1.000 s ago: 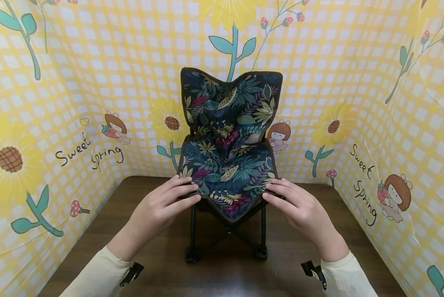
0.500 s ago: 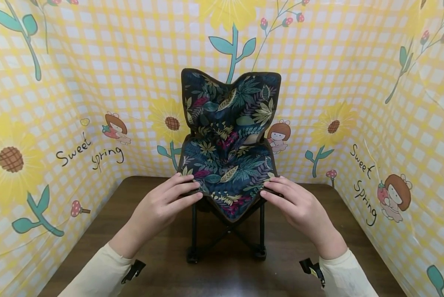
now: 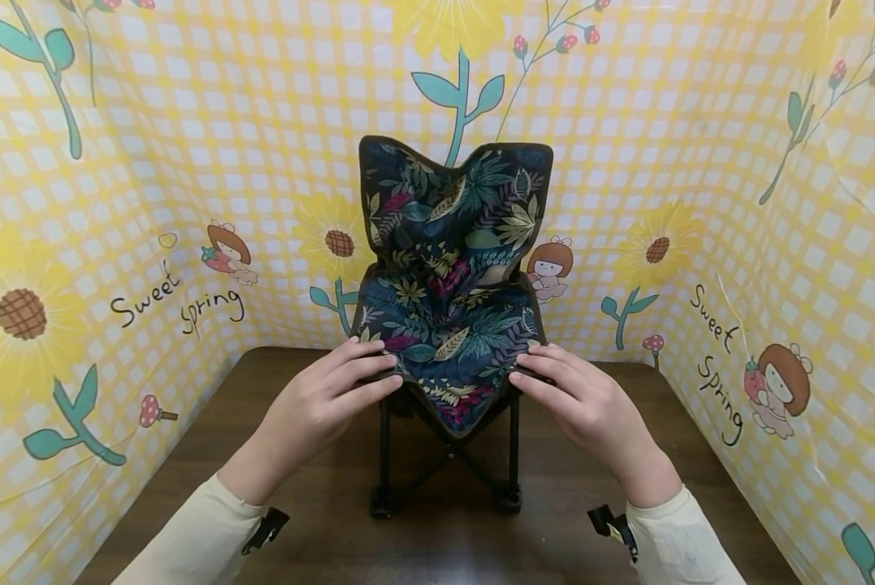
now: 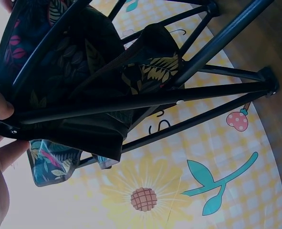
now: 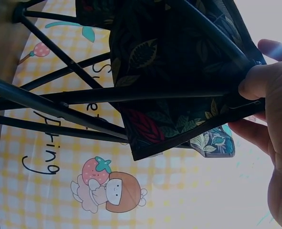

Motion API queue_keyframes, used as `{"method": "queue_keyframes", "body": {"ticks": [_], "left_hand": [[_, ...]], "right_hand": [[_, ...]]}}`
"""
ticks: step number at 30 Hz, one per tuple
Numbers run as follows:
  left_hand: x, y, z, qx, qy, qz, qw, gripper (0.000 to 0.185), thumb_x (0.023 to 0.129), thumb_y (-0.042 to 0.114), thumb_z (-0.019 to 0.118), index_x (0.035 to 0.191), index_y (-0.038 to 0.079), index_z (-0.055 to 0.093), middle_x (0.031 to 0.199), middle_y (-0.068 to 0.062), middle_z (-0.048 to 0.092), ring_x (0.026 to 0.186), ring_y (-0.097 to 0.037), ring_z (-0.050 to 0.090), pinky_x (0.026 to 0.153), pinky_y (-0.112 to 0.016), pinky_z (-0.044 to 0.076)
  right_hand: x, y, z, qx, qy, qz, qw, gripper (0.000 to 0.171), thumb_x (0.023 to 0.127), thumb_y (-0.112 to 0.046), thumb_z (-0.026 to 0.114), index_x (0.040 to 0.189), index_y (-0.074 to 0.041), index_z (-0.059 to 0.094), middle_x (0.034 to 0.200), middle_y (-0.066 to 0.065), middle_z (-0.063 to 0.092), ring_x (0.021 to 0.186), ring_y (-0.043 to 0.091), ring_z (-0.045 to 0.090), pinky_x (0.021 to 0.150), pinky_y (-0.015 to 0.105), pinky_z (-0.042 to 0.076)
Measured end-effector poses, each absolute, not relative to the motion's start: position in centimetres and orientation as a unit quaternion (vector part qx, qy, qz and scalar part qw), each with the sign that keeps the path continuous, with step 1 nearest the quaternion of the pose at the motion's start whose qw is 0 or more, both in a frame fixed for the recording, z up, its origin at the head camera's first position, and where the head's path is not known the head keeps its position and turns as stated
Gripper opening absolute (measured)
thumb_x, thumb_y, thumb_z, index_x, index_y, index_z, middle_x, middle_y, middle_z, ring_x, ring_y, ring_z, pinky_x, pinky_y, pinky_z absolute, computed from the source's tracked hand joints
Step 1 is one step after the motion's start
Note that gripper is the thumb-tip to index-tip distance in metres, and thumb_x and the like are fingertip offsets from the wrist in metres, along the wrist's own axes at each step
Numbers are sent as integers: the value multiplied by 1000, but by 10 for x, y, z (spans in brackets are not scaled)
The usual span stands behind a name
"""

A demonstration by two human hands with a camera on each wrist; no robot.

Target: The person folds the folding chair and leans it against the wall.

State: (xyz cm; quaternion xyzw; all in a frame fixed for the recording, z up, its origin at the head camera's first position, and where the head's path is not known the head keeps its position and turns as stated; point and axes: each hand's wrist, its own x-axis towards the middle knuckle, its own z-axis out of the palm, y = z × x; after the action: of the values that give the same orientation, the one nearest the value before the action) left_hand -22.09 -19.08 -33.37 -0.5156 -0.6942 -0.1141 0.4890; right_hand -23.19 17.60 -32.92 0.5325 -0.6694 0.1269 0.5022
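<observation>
Both hands [image 3: 320,402] grip chair [image 3: 452,325] — thumbs hidden.

Two bare hands, left [image 3: 318,404], right [image 3: 586,404]. Cream long sleeves [image 3: 196,540]. Black clip-like mounts [image 3: 265,530] at both cuffs.

A dark wooden table [image 3: 188,463] stands within a yellow checked sunflower-print backdrop [image 3: 188,122].

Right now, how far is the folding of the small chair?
Done: little; the chair stands upright on the table, backrest up, seat sagging in the middle. In hand: the left hand and right hand grip the front seat corners, thumbs under the frame in the wrist views. Left: the crossed legs are spread, so the collapse seems mostly ahead.
</observation>
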Motion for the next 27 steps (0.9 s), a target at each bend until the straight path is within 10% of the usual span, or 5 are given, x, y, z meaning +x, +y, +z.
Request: {"method": "queue_keyframes", "body": {"ticks": [27], "left_hand": [[-225,-184,-324,-514,-700,-108,484,34,107,0,47,125,11,74,128,-12,70,119,-36,66,104,-54,51]], "right_hand": [[-236,170,-322,535,-670,122,501,29,108,-5,49,123,-5,74,121,17,72,109,37,70,96,51,56]]}}
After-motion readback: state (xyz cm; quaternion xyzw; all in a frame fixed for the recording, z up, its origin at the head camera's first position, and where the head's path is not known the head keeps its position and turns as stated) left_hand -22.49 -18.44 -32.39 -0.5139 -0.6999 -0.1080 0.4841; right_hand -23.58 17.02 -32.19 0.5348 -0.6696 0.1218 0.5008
